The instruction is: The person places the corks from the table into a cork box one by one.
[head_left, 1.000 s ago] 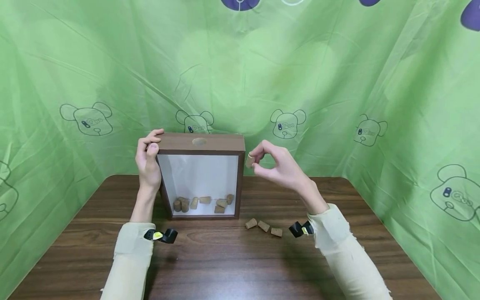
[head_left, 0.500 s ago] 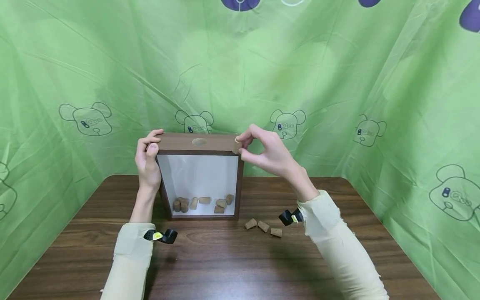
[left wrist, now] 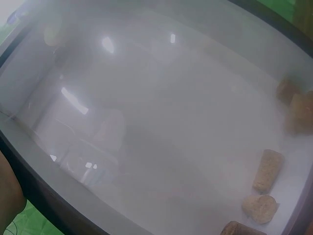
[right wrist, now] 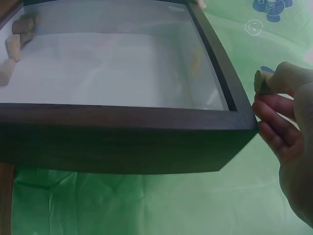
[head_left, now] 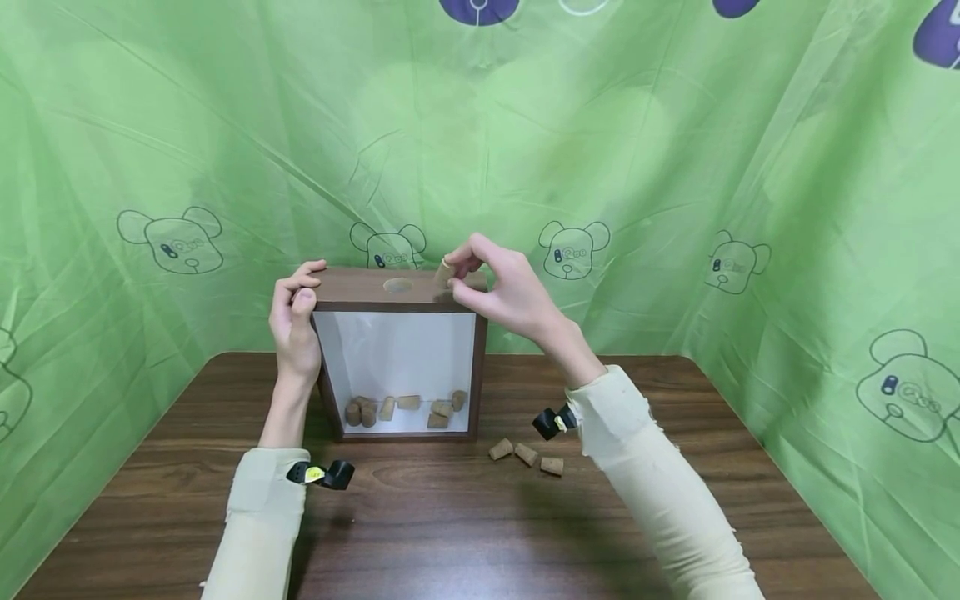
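Observation:
A dark wooden box frame (head_left: 481, 375) with a clear front stands upright on the table, a round hole (head_left: 398, 285) in its top side. My left hand (head_left: 296, 321) grips its upper left corner, thumb in front. Between thumb and fingers my right hand (head_left: 502, 287) pinches a cork (head_left: 444, 272), held tilted just over the top side, right of the hole. That cork (right wrist: 264, 81) also shows in the right wrist view. Several corks (head_left: 408, 402) lie inside along the bottom; some appear in the left wrist view, such as one standing cork (left wrist: 268, 171).
Three loose corks (head_left: 526, 454) lie in a row on the wooden table (head_left: 420, 517), right of the box's lower corner. A green curtain (head_left: 637, 150) printed with bear heads hangs close behind the box and along both sides.
My right hand has moved left and up with the cork, from beside the box's upper right corner to above its top side. The left hand keeps its grip on the corner.

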A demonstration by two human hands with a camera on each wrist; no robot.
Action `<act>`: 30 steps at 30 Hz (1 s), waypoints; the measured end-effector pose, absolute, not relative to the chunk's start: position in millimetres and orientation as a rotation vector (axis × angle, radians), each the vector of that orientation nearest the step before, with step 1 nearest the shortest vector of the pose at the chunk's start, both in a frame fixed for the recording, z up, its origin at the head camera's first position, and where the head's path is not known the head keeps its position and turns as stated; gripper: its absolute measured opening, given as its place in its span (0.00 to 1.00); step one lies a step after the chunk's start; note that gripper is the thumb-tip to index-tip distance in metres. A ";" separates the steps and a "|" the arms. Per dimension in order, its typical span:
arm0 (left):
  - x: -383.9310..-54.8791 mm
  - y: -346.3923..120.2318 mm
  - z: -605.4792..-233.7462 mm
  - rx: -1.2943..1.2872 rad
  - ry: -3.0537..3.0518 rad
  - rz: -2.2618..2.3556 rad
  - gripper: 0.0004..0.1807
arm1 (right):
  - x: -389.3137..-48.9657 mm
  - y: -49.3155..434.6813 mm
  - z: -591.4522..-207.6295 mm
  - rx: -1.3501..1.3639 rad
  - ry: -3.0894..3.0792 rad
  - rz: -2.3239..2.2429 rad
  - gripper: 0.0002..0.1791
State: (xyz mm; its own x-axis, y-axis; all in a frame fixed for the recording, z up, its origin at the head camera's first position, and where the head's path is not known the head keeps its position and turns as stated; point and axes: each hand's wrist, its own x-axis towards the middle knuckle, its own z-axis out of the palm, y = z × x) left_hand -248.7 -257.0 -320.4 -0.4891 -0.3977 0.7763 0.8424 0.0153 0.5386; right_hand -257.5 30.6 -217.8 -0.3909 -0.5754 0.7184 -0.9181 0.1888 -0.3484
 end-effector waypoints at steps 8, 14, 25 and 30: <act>-246.0 -255.8 -319.2 -0.500 -1.338 -1.651 0.09 | -258.1 6.7 -211.4 1.434 -2.046 1.011 0.11; -251.7 -259.2 -323.2 -0.501 -1.340 -1.652 0.09 | -257.5 -10.5 -205.4 1.476 -2.016 0.955 0.10; -249.6 -260.4 -323.0 -0.493 -1.336 -1.648 0.10 | -257.1 -29.3 -209.1 1.444 -2.136 0.856 0.09; -249.3 -257.9 -322.3 -0.498 -1.334 -1.652 0.10 | -258.4 -31.2 -212.2 1.356 -2.184 0.705 0.11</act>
State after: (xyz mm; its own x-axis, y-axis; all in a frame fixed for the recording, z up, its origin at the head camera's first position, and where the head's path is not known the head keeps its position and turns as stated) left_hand -249.3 -257.9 -322.3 -0.4909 -0.4014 0.7733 0.8405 0.0155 0.5416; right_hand -258.4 -31.2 -212.2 -0.3999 -0.6659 0.6298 -0.9084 0.3793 -0.1758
